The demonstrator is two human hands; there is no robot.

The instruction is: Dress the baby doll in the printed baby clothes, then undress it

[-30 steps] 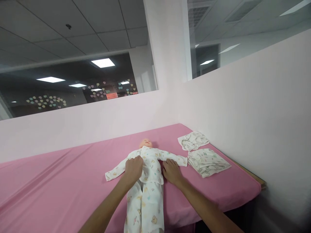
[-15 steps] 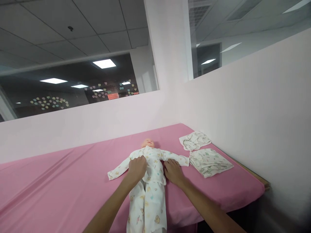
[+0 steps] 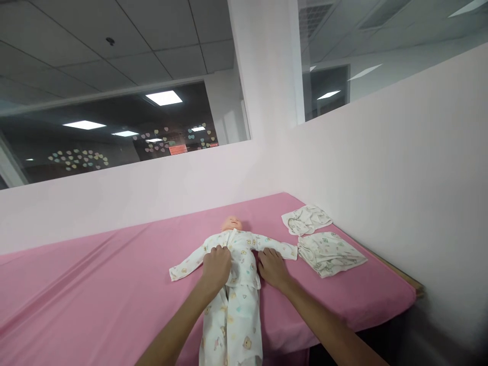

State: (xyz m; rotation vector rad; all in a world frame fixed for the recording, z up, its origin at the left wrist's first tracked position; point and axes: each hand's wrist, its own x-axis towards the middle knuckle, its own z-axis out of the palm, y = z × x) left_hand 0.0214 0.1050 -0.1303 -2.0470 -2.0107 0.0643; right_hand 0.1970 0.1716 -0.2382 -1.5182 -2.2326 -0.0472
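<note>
A baby doll [image 3: 232, 223] lies on its back, its head toward the wall. It wears a white long-sleeved shirt [image 3: 243, 262] with small bear prints and matching trousers [image 3: 244, 325]. Its sleeves stretch out to both sides. My left hand [image 3: 216, 265] is closed on the shirt on the left side of the chest. At the shirt's right side, below the armpit, my right hand [image 3: 272, 267] is closed with its fingertips at the cloth edge. The fingertips of both hands are mostly hidden. The trouser legs run down past the lower picture edge.
Pink cloth [image 3: 114, 290] covers the table, with creases at the left. Two bunched white printed garments lie at the right: a smaller one [image 3: 308, 219] behind and a larger one [image 3: 331, 254] near the right sleeve. A white wall [image 3: 373, 168] with windows borders the back and right.
My left hand has shifted very slightly to the right at the chest. The doll, my right hand and the garments stay in place.
</note>
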